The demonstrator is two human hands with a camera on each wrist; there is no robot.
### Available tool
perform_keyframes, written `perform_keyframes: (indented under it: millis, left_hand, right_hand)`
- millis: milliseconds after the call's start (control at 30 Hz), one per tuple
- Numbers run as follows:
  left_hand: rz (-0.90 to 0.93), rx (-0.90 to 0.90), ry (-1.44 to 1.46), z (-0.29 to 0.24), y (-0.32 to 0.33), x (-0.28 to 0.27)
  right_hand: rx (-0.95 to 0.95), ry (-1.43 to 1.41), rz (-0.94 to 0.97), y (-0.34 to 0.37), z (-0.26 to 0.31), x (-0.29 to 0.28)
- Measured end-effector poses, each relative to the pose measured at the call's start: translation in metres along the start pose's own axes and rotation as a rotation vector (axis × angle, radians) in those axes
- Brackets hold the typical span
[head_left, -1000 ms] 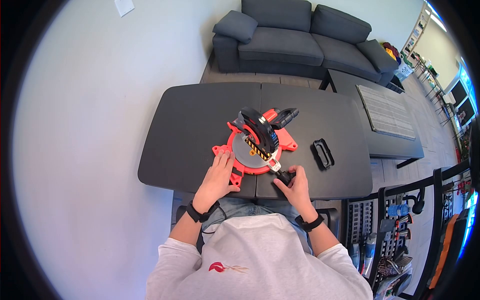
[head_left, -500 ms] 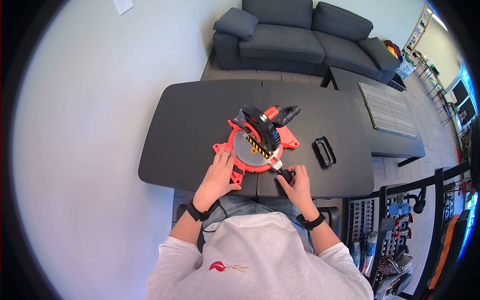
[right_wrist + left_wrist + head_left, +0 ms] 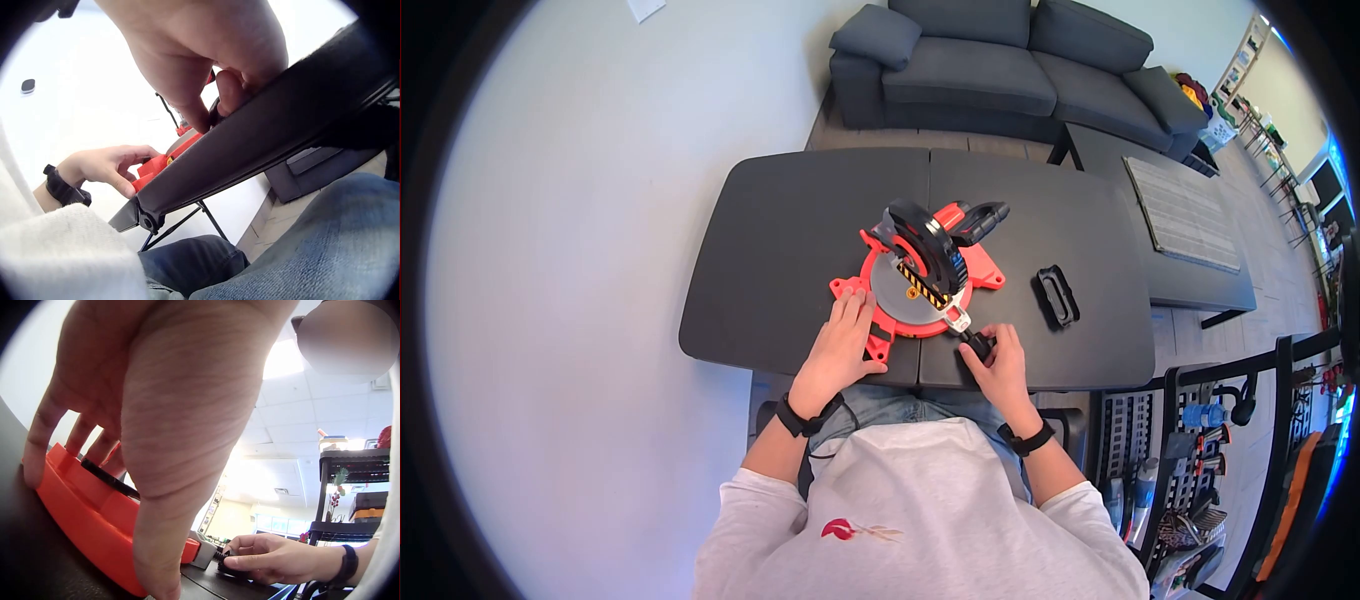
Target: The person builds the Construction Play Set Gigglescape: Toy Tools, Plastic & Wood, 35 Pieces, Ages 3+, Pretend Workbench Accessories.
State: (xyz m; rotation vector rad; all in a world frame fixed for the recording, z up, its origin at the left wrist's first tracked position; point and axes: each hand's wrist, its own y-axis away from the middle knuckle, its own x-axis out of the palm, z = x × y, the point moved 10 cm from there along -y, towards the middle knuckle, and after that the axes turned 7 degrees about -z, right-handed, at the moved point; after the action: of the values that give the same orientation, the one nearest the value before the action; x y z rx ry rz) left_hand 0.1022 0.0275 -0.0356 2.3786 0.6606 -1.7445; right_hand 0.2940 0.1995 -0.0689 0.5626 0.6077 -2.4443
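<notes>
A red and black miter saw [image 3: 930,262] with a grey round table stands on a black folding table [image 3: 775,240]. My left hand [image 3: 838,345] rests on the left side of its red base [image 3: 94,519], fingers stretched over it and thumb at the near edge. In the left wrist view the thumb and little finger span that part. With thumb and fingers my right hand [image 3: 998,365] pinches the black knob [image 3: 977,346] at the end of the saw's front arm. The right wrist view hides most of the knob behind the tabletop edge.
A black oblong frame-like part [image 3: 1056,296] lies on the table to the right. Beyond stand a grey sofa [image 3: 970,75] and a dark low table with a grey mat [image 3: 1180,215]. A black shelf rack [image 3: 1170,460] is close at the right; a white wall [image 3: 580,250] rises at the left.
The head view has tilted slightly, so the table and saw sit a little higher and further right in it. Both hands keep their places on the saw.
</notes>
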Motion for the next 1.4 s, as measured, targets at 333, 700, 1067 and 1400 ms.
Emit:
perform_keyframes:
  millis: [333, 700, 1067, 1400]
  left_hand:
    - [0.021, -0.016, -0.001, 0.0001, -0.001, -0.0002]
    - [0.035, -0.029, -0.002, 0.0008, -0.0013, 0.0006]
    - [0.006, -0.001, -0.029, 0.0009, -0.001, 0.0004]
    - [0.01, -0.011, 0.001, 0.0012, -0.0011, 0.0]
  right_hand:
    - [0.023, 0.005, 0.011, -0.0004, -0.0029, 0.0014]
    - [0.026, 0.001, 0.008, 0.0, -0.0013, 0.0011]
    - [0.026, -0.01, 0.008, -0.0006, -0.0019, 0.0009]
    - [0.01, -0.011, 0.006, -0.0011, -0.002, 0.0015]
